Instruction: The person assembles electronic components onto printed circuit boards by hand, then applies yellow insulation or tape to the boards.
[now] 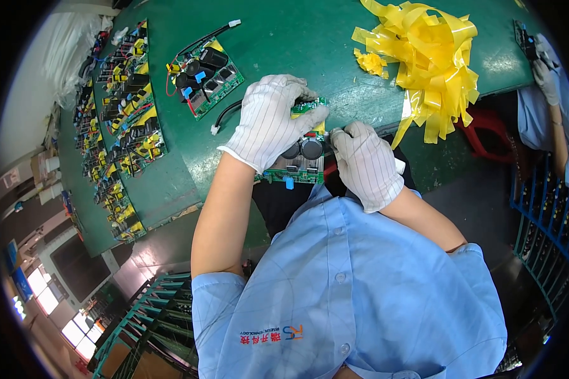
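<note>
My left hand (pixel 273 119), in a white striped glove, grips a green circuit board (pixel 297 172) at the near edge of the table. Its thumb lies across the board and its fingers wrap over the far side, hiding part of it. Black round capacitors and a blue part show on the board's near half. At the board's right edge is my right hand (pixel 368 165), gloved too, with curled fingers. A small white piece (pixel 399 166) shows beside its palm; what the fingers hold is hidden. A black cable with a white connector (pixel 215 129) lies left of my left hand.
On the green table (pixel 284 38), another circuit board (pixel 207 76) lies beyond my left hand. Rows of boards (pixel 129 101) line the left side. Yellow tape strips (pixel 433 69) are heaped at the right, hanging over the edge. A co-worker's gloved hand (pixel 545 82) is far right.
</note>
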The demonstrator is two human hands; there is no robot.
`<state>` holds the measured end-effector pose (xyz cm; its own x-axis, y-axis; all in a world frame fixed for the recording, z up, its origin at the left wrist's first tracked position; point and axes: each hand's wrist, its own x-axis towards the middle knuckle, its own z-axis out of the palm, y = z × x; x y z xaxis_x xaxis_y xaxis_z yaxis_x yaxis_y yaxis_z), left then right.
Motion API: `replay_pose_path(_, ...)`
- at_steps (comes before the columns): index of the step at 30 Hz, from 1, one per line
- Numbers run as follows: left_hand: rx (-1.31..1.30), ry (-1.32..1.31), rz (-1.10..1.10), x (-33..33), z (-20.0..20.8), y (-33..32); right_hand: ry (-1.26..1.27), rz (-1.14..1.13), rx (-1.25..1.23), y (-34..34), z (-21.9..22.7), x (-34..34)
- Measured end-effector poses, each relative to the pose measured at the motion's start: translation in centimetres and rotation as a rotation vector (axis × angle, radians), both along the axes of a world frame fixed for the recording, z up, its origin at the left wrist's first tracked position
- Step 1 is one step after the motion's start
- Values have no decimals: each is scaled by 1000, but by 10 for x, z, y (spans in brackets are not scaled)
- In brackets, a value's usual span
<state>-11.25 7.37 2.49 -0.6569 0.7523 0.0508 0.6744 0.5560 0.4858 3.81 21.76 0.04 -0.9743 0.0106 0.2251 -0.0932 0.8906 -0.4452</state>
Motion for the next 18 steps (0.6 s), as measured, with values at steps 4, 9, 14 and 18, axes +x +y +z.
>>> replay_pose_path(4,90,51,-26,-2,-4,-1,-134,-34,-52,-2,9,-7)
replay_pose_path(9,154,96,-4,-1,-3,1,-154,99,78,11,14,-19)
replay_pose_path(14,206,194,61,-1,-21,-12,-212,445,278,22,25,-38)
replay_pose_path(18,122,527,290,26,11,-6,-319,417,225,28,33,-40)
